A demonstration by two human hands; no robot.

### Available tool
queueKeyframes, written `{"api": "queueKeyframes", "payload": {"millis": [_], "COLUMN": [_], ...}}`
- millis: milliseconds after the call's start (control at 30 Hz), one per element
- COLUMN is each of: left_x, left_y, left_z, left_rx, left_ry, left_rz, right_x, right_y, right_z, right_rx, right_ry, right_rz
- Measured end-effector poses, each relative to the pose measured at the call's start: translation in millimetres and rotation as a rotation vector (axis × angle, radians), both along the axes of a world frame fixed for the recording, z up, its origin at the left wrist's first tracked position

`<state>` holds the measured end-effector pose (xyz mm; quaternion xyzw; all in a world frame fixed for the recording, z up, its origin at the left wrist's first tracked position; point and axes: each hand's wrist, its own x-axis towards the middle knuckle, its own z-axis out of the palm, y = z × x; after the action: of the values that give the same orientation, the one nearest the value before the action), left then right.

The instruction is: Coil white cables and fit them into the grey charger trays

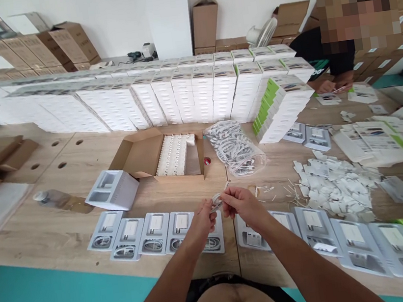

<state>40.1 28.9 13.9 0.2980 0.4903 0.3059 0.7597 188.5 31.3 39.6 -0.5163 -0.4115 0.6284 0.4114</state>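
My left hand (200,222) and my right hand (241,205) meet above the table's near edge, both pinching a small coiled white cable (217,198) with a twist tie sticking up from it. Below my hands lies a row of grey plastic trays (153,234); those on the left hold coiled cables, while those on the right (318,229) hold white chargers. A clear bag of white cables (236,147) lies just beyond my hands. Beside it stands an open cardboard box of white chargers (172,156).
A long wall of stacked white boxes (179,94) runs across the far side. A stack of empty trays (112,190) and a plastic bottle (50,198) sit at left. White paper scraps (334,185) and leaflets (374,140) lie at right, where another person (333,54) works.
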Motion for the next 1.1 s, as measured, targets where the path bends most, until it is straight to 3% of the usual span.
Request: {"api": "queueKeyframes", "payload": {"millis": [133,300,367,533,633,700,800,967,1100], "left_x": [1.1,-0.9,-2.4,-5.5,-6.4,-6.4,-5.8,-7.7,-10.1], "left_y": [2.0,2.0,1.3,3.2,6.1,7.3,8.0,11.1,15.1], "left_z": [3.1,6.0,6.5,11.8,16.9,19.8,22.0,22.9,24.7], "left_rx": [0.091,0.139,0.173,0.358,0.356,0.323,0.273,0.217,0.182], "left_ry": [0.034,-0.027,-0.037,0.027,0.025,0.002,-0.015,-0.047,-0.036], "left_rz": [-0.011,-0.005,0.019,0.049,0.017,-0.006,-0.024,-0.045,-0.088], "right_x": [0.6,-0.2,0.3,-0.3,-1.1,-1.0,-0.3,-0.1,-0.5], "right_y": [-1.0,0.2,0.7,-6.0,-11.5,-12.6,-9.9,-3.0,-3.5], "right_z": [12.4,13.1,10.7,19.5,33.2,40.2,43.3,38.0,43.4], "right_rx": [0.097,0.068,0.105,0.329,0.560,0.615,0.475,0.185,0.242], "right_ry": [-0.149,-0.006,-0.064,-0.397,-0.626,-0.696,-0.603,-0.192,-0.359], "right_rz": [-0.011,0.011,-0.002,-0.071,-0.041,-0.014,0.014,0.044,0.013]}}
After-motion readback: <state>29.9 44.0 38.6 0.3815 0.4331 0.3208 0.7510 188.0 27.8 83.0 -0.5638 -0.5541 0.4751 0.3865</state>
